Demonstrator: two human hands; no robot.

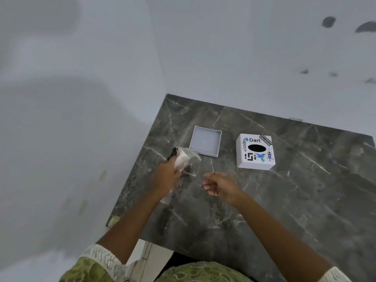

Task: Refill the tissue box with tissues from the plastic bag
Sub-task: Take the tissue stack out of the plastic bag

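Observation:
A white tissue box cover (255, 152) with stickers and a dark oval slot stands on the dark marble table (284, 200). Left of it lies the box's shallow white base tray (205, 143), open side up with nothing in it. My left hand (167, 176) grips a clear plastic bag (188, 160) with white tissues inside, held just above the table near the tray's front left corner. My right hand (220, 185) hovers to the right of the bag, fingers loosely curled and apart, holding nothing.
White walls meet the table at the back and on the left. The table's left edge (130, 180) runs close to my left arm. Bare marble stretches to the right and front of the box cover.

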